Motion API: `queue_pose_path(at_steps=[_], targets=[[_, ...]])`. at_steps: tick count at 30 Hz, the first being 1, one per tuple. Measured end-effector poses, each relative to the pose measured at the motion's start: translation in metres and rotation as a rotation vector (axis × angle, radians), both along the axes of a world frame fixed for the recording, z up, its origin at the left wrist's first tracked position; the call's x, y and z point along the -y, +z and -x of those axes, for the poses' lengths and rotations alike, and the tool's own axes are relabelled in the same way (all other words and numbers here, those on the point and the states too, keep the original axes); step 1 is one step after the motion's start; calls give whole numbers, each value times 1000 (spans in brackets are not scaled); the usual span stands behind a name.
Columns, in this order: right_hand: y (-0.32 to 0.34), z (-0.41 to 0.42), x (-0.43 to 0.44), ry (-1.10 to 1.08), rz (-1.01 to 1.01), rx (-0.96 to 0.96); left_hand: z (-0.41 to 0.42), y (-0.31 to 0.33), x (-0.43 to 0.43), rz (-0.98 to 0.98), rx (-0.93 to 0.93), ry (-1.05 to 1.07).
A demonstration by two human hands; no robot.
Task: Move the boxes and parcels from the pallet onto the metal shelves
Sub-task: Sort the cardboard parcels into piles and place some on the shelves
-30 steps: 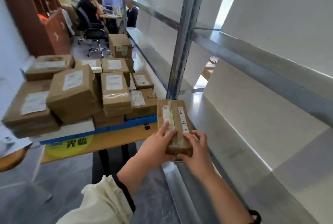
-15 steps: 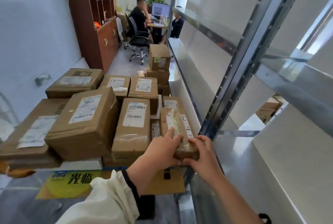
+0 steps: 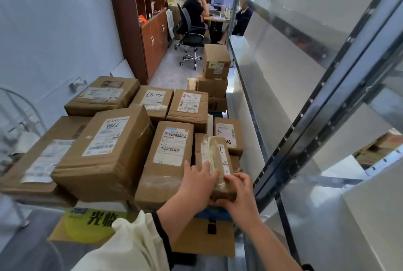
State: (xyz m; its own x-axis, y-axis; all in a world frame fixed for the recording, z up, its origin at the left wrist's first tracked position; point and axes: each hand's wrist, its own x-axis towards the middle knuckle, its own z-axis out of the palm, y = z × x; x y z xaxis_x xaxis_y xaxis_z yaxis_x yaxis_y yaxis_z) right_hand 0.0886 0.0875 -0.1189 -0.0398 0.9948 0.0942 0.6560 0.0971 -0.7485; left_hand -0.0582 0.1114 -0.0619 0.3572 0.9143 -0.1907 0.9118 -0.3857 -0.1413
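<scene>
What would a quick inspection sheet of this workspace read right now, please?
Surface: pallet, only its blue edge shows beneath the load.
Job's things: brown boxes stacked across the pallet; small parcel at the near right corner; metal shelves on the right.
Clutter: cardboard sheet with a yellow sign at the pallet's front.
Hands: left hand and right hand both grip the small parcel's near end.
Cables: nothing seen.
Surroundings: wooden cabinet, seated people at a desk, office chair.

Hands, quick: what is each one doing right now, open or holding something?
Left hand: holds the small taped parcel from its left side.
Right hand: grips the same parcel at its near end.
</scene>
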Motion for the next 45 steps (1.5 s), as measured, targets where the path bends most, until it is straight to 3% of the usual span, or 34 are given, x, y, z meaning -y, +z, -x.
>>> queue_pose_path(at_steps=[19,25,37,45], targets=[[-19,14,-2,63,-40,124,3,-14,-3,-36,-17,77],[-9,9,1,89,41,148,-2,-13,-2,-16,-3,31],[68,-25,90,-297,142,442,11,4,9,-25,134,-341],[98,-18,210,-551,240,457,-20,20,62,87,209,-626]])
